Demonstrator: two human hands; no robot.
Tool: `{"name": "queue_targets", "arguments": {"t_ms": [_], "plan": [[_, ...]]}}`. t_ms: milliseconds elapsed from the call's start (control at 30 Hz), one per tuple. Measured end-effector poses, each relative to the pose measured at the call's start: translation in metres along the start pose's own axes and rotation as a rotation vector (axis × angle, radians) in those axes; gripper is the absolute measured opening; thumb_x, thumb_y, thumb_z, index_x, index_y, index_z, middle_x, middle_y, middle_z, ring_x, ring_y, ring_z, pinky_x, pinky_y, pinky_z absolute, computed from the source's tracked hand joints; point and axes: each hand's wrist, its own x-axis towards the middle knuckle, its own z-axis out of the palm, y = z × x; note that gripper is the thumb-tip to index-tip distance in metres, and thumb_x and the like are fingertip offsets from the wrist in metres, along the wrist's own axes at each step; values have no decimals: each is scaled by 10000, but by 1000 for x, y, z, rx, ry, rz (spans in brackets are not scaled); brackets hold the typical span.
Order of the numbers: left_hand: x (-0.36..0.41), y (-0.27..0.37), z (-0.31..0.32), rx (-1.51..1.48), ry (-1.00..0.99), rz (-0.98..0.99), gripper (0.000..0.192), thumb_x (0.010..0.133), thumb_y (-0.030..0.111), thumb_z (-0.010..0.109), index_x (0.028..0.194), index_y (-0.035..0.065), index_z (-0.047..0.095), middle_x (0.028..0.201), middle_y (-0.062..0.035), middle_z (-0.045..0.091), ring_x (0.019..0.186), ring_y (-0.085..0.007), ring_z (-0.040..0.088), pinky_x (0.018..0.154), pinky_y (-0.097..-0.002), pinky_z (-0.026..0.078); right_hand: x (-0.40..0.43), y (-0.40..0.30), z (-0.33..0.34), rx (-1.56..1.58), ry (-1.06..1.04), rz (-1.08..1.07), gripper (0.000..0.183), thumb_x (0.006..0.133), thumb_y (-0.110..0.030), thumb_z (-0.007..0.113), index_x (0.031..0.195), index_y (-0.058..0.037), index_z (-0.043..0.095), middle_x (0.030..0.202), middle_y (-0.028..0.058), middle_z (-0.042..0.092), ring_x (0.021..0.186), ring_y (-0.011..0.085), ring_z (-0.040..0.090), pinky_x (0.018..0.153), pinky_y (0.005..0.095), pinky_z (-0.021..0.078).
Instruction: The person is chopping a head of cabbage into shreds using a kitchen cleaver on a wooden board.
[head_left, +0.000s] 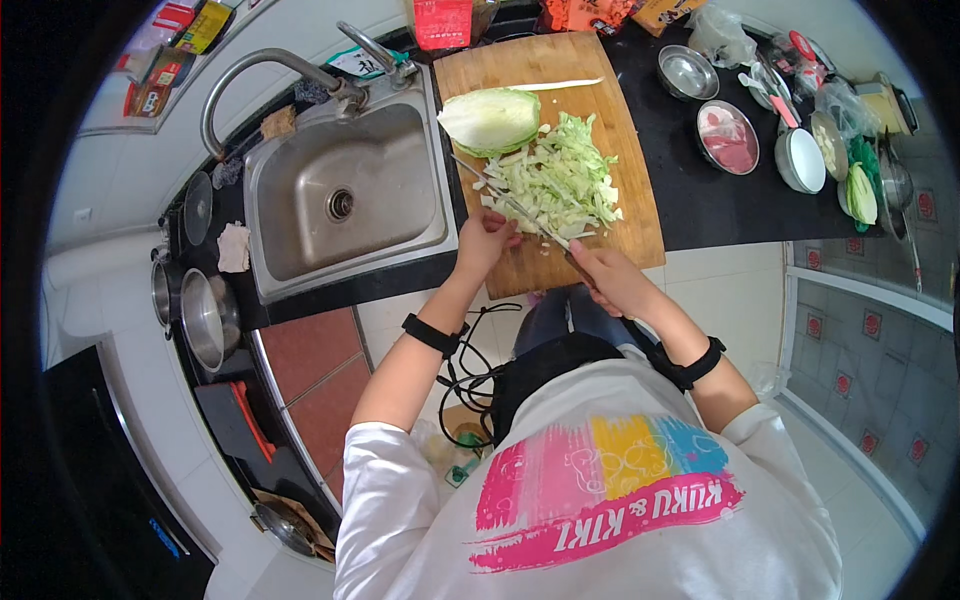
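My right hand (616, 279) grips the handle of a kitchen knife (514, 202). Its blade slants up and left across the near side of a heap of chopped napa cabbage (566, 176). Close to the blade, at the board's lower left, my left hand (486, 238) has its fingers curled; whether anything is between them is hidden. All this is on a wooden cutting board (630, 187). A large piece of napa cabbage (491, 121) lies uncut behind the blade's tip, and a thin white strip (559, 85) lies near the board's far end.
A steel sink (390, 195) with a curved faucet (262, 56) adjoins the board's left side. Rightward on the black counter (705, 214) are a bowl of raw meat (727, 139), an empty-looking metal bowl (688, 73), white bowls (801, 161) and a smaller cabbage piece (861, 193). Black cables (469, 382) hang beside me.
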Motion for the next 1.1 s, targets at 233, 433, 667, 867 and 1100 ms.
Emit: {"name": "queue_targets", "arguments": {"t_ms": [233, 433, 667, 867, 1100], "plan": [[5, 0, -2, 15, -2, -42, 176, 880, -29, 618, 947, -82, 464, 917, -169, 588, 776, -278, 689, 684, -313, 612, 11, 9, 7, 46, 28, 45, 607, 987, -569, 341, 637, -76, 388, 475, 6, 349, 322, 109, 309, 296, 262, 280], [4, 4, -1, 9, 8, -29, 177, 874, -58, 602, 965, -80, 452, 918, -175, 586, 778, -283, 684, 687, -322, 613, 19, 19, 18, 81, 47, 63, 633, 959, -596, 396, 712, -28, 528, 492, 14, 390, 347, 107, 366, 320, 271, 314], [0, 7, -5, 63, -33, -27, 170, 884, -87, 547, 1020, -83, 446, 986, -175, 578, 855, -270, 676, 734, -336, 610, 33, 48, 33, -225, 291, -315, 607, 1001, -486, 396, 705, 22, 547, 529, 92, 476, 463, 190, 502, 456, 342, 402], [0, -1, -1, 165, 2, 109, 129, 892, -99, 504, 1011, -86, 456, 919, -168, 557, 791, -265, 686, 699, -328, 608, 17, 24, 19, -348, 240, -333, 605, 986, -482, 416, 932, 78, 639, 721, 251, 627, 719, 373, 616, 718, 414, 472], [3, -7, -6, 85, -32, 30, 186, 894, -99, 488, 1076, -76, 455, 959, -134, 533, 884, -257, 649, 770, -320, 602, -12, -6, 1, -192, 182, -79, 597, 973, -543, 413, 783, 6, 553, 575, 87, 499, 498, 182, 490, 490, 311, 394]]}}
